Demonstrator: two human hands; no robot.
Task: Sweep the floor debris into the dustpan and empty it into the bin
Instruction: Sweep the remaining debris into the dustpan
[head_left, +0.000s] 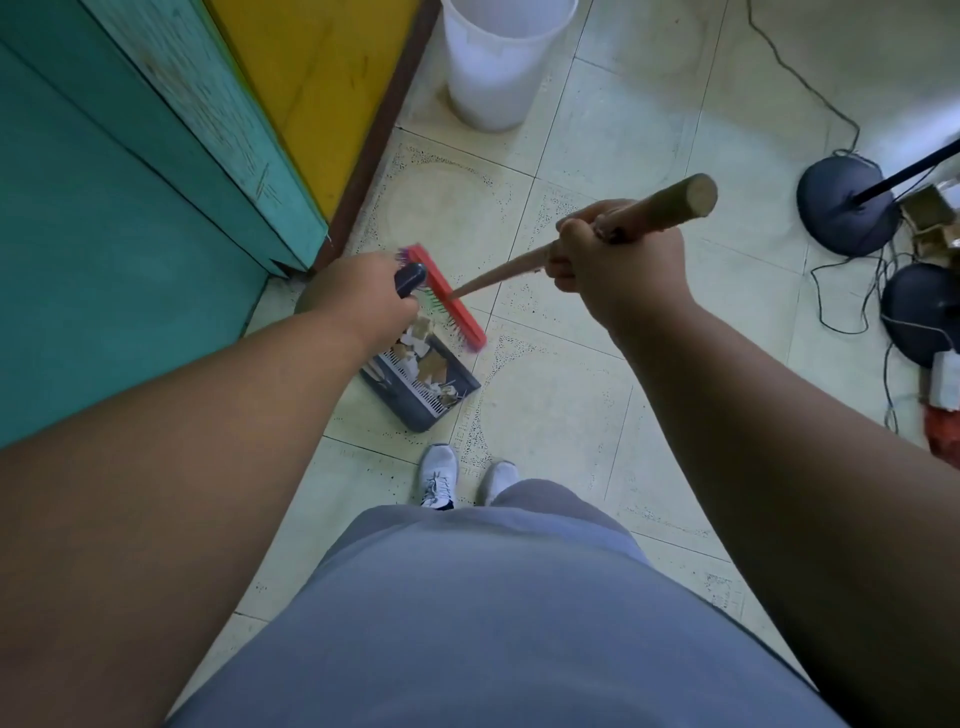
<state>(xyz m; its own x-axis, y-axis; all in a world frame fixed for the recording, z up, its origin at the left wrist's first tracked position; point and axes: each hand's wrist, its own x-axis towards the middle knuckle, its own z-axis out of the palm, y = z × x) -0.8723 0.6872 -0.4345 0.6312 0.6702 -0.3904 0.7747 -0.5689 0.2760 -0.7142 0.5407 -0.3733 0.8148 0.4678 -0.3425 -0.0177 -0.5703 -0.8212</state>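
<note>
Dark grey dustpan on the tiled floor, just ahead of the person's white shoes. Inside it: torn scraps of brown card and white paper, heaped toward the handle end. Left hand curled round the dustpan's dark handle. Right hand grips the wooden broom handle near its top; red broom head sits at the pan's far edge. White plastic bin stands farther off by the yellow wall; its contents cannot be seen from here. Teal door at left.
</note>
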